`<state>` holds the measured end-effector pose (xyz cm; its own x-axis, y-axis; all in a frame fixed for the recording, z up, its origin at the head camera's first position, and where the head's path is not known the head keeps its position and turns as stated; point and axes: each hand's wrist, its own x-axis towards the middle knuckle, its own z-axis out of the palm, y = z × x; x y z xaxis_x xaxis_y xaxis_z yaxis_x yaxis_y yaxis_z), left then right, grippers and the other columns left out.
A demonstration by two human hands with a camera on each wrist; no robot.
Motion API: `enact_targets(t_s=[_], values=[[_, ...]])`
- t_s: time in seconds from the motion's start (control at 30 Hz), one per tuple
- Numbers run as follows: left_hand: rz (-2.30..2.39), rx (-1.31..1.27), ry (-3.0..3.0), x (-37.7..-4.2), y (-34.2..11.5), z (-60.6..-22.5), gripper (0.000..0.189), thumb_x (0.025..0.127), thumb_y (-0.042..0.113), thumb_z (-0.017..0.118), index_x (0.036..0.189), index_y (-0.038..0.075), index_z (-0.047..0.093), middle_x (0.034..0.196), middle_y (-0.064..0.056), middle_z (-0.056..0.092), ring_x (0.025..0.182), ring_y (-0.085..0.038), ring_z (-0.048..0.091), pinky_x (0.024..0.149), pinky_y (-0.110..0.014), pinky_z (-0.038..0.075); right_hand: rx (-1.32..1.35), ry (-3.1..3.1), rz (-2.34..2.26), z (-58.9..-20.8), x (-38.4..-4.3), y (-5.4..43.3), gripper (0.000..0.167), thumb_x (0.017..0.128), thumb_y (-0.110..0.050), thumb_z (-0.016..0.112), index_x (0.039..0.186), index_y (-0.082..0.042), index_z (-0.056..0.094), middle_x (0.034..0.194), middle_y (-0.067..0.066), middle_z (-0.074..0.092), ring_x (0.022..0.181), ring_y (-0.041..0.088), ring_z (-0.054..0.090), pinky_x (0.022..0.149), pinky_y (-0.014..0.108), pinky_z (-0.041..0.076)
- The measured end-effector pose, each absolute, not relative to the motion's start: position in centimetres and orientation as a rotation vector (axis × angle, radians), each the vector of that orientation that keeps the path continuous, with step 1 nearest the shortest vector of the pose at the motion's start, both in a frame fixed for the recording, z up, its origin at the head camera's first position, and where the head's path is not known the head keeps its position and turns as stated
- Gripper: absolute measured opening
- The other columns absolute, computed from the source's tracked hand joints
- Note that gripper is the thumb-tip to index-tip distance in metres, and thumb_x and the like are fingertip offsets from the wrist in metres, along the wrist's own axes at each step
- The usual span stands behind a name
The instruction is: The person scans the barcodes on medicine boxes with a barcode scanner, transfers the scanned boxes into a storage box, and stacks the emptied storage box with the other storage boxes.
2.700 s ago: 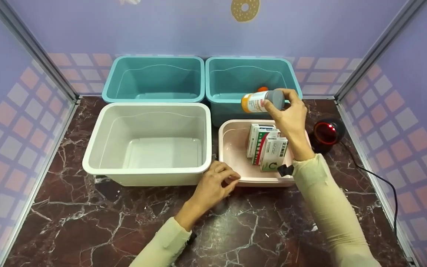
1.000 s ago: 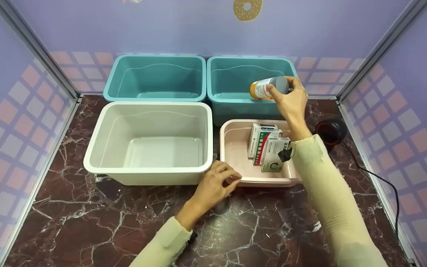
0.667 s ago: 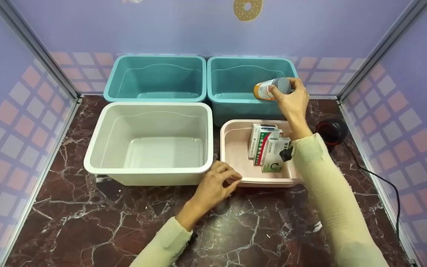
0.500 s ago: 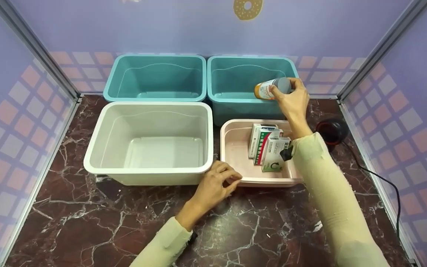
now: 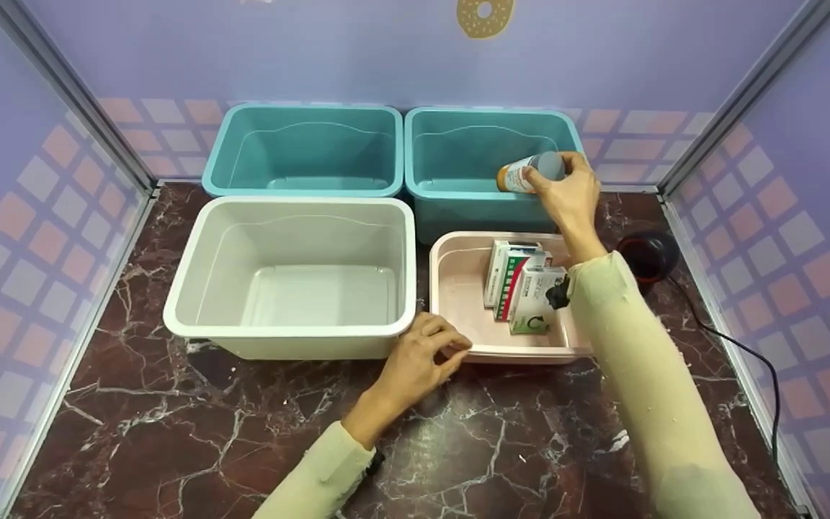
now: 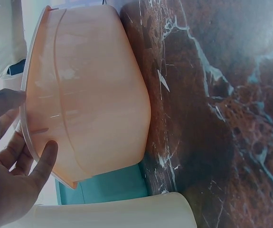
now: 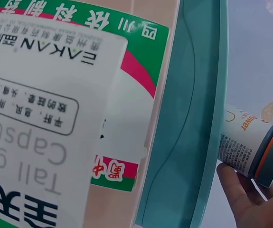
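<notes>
My right hand [image 5: 566, 198] holds a pill bottle [image 5: 521, 176] by its grey lid, tilted lid-up over the near rim of the right teal bin [image 5: 458, 194]. In the right wrist view, the bottle [image 7: 243, 137] shows a white label and an orange band under the dark lid. Down at the pink basin [image 5: 451, 288], my left hand [image 5: 415, 360] pinches the near left corner of the rim. The left wrist view has its fingers along the basin's rim [image 6: 26, 95]. Several medicine boxes [image 5: 534, 299] stand on edge inside the basin, partly under my right forearm.
A white bin [image 5: 289, 333] stands left of the basin, with a left teal bin [image 5: 300, 193] behind it. A rounded black device [image 5: 647, 254] with a cable [image 5: 739, 346] sits at the right. Patterned walls [image 5: 343, 58] enclose the marbled table [image 5: 242, 432].
My right hand has carried the bottle away from me, from before the right teal bin to over its rim, then nearly stopped. The device's red glow has dimmed. My left hand has stayed put.
</notes>
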<state>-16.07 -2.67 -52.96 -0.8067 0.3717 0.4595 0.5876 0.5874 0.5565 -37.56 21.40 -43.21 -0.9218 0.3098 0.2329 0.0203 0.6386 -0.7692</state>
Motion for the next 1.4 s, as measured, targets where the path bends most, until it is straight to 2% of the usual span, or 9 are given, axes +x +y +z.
enact_targets(t_s=[0.7, 1.0, 1.27, 1.4], values=[[-1.059, -0.784, -2.546, -16.1, -2.7, -53.0, 0.012, 0.084, 0.019, 0.079, 0.096, 0.018, 0.076, 0.095, 0.002, 0.065, 0.104, -0.017, 0.057, 0.096, -0.029, 0.051, -0.27, -2.589, 1.15, -43.3, -38.2, 21.3, 0.058, 0.079, -0.045, 0.075, 0.126, -0.013, 0.062, 0.119, 0.009, 0.07, 0.103, 0.024, 0.062, 0.092, 0.038, 0.049], [-1.048, -0.788, -2.539, -16.2, -2.8, -53.0, 0.012, 0.084, 0.019, 0.079, 0.096, 0.018, 0.076, 0.095, 0.002, 0.066, 0.104, -0.018, 0.057, 0.097, -0.031, 0.051, -0.256, -2.585, 1.159, -43.3, -38.2, 21.5, 0.062, 0.081, -0.046, 0.075, 0.131, -0.012, 0.059, 0.121, 0.01, 0.069, 0.112, 0.028, 0.062, 0.101, 0.041, 0.046], [-1.046, -0.782, -2.56, -16.1, -2.8, -52.9, 0.012, 0.085, 0.021, 0.078, 0.097, 0.018, 0.076, 0.095, 0.002, 0.065, 0.104, -0.017, 0.057, 0.096, -0.03, 0.051, -0.233, -2.57, 1.22, -43.3, -37.5, 22.0, 0.06, 0.083, -0.044, 0.076, 0.131, -0.012, 0.059, 0.122, 0.012, 0.068, 0.111, 0.027, 0.062, 0.1, 0.04, 0.048], [-1.054, -0.78, -2.56, -16.1, -2.8, -52.9, 0.012, 0.085, 0.02, 0.078, 0.097, 0.018, 0.076, 0.095, 0.002, 0.065, 0.104, -0.017, 0.057, 0.096, -0.03, 0.051, -0.217, -2.55, 1.242, -43.2, -37.1, 22.2, 0.057, 0.083, -0.041, 0.076, 0.129, -0.011, 0.061, 0.117, 0.013, 0.069, 0.108, 0.028, 0.062, 0.096, 0.04, 0.05]])
